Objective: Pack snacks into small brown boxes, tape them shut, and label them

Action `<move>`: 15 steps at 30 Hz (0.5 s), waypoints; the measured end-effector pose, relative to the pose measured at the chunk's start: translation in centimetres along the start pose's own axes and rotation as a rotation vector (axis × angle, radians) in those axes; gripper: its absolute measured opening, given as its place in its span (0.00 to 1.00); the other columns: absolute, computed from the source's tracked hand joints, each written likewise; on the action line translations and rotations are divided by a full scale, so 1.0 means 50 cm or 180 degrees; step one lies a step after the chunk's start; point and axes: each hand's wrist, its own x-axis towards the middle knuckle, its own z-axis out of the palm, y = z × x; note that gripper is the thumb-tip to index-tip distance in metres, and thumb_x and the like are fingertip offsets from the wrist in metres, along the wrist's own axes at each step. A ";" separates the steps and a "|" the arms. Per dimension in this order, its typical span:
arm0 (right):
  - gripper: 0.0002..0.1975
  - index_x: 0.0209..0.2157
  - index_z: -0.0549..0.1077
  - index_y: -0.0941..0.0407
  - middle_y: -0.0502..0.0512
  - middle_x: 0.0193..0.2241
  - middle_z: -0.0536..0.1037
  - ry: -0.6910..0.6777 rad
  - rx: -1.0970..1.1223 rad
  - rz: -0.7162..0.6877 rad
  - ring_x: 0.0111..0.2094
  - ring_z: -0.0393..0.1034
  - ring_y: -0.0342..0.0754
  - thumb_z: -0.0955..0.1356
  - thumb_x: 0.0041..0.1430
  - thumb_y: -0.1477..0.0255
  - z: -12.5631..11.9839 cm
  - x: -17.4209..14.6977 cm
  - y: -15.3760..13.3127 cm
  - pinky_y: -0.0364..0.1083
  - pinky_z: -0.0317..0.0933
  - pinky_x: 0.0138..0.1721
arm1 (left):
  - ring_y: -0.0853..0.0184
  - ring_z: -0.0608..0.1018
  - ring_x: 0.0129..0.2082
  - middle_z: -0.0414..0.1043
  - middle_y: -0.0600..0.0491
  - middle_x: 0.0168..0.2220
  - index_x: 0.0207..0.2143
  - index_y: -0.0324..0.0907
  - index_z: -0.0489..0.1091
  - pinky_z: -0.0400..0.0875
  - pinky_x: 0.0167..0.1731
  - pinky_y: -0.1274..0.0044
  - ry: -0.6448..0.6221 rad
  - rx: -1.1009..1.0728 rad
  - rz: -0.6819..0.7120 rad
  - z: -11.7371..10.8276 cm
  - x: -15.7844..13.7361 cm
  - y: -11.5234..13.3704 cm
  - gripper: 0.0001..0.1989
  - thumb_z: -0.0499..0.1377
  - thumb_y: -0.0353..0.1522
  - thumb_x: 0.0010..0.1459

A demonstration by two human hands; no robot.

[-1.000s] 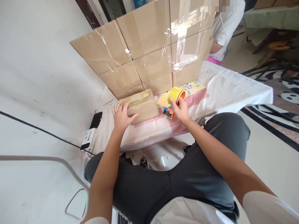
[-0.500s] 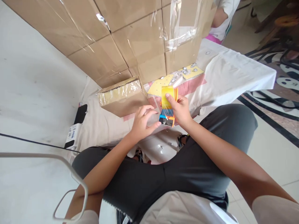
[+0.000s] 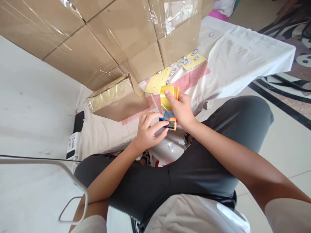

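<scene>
My right hand (image 3: 181, 110) grips a tape dispenser (image 3: 167, 98) with a yellow roll and orange and blue parts, its thumb lying on the roll. At the dispenser's dark lower end, my left hand (image 3: 150, 129) has its thumb and fingers on either side of the edge, pinching there. Whether those fingertips have the film of tape or the dispenser itself is too small to tell. To the left of both hands, a cardboard box (image 3: 121, 105) with clear tape along its top edge lies on the cloth-covered table (image 3: 104, 132).
Large stacked cartons (image 3: 131, 35) wrapped in clear film stand behind the box. A black and white device (image 3: 75, 139) lies at the table's left end by the wall. A pale bent metal frame (image 3: 80, 184) juts in at lower left. A patterned cloth (image 3: 238, 55) hangs over the table's right end.
My left hand has moved right onto the dispenser's lower end and closed its fingers there. The dispenser has tilted a little in my right hand. The camera view has shifted.
</scene>
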 end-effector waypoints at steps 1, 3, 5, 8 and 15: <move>0.31 0.22 0.58 0.54 0.44 0.19 0.54 0.0005 -0.0027 0.0007 0.21 0.52 0.38 0.70 0.56 0.43 -0.001 -0.002 -0.001 0.41 0.49 0.22 | 0.61 0.75 0.46 0.72 0.48 0.48 0.44 0.47 0.74 0.70 0.49 0.65 -0.0027 0.0015 -0.0036 0.000 0.003 0.003 0.08 0.62 0.32 0.62; 0.32 0.21 0.56 0.53 0.44 0.19 0.53 -0.0014 -0.0046 0.0023 0.21 0.51 0.38 0.70 0.56 0.42 -0.004 -0.003 0.001 0.41 0.48 0.22 | 0.62 0.75 0.44 0.73 0.50 0.44 0.41 0.47 0.76 0.69 0.47 0.67 -0.0037 0.0075 -0.0145 0.000 0.006 0.009 0.05 0.61 0.32 0.64; 0.33 0.22 0.55 0.53 0.45 0.19 0.53 -0.0039 -0.0022 0.0068 0.21 0.51 0.39 0.66 0.58 0.39 -0.008 0.000 0.008 0.42 0.49 0.22 | 0.64 0.74 0.40 0.73 0.51 0.38 0.38 0.47 0.76 0.69 0.43 0.68 0.0014 0.0202 -0.0140 -0.002 0.006 0.014 0.05 0.60 0.32 0.66; 0.33 0.22 0.56 0.53 0.46 0.18 0.54 0.0043 -0.0019 0.0196 0.21 0.52 0.40 0.60 0.62 0.38 -0.011 0.011 0.018 0.43 0.50 0.23 | 0.65 0.74 0.36 0.72 0.53 0.32 0.37 0.46 0.75 0.67 0.40 0.70 0.0247 0.0340 0.0109 -0.012 0.006 0.020 0.05 0.60 0.29 0.66; 0.29 0.21 0.54 0.53 0.46 0.18 0.55 0.0216 -0.0180 0.0633 0.21 0.49 0.40 0.61 0.66 0.46 0.012 0.018 0.000 0.44 0.47 0.22 | 0.66 0.72 0.32 0.73 0.52 0.29 0.39 0.39 0.75 0.65 0.38 0.71 0.0226 0.0980 0.1235 -0.042 0.007 0.030 0.08 0.65 0.22 0.58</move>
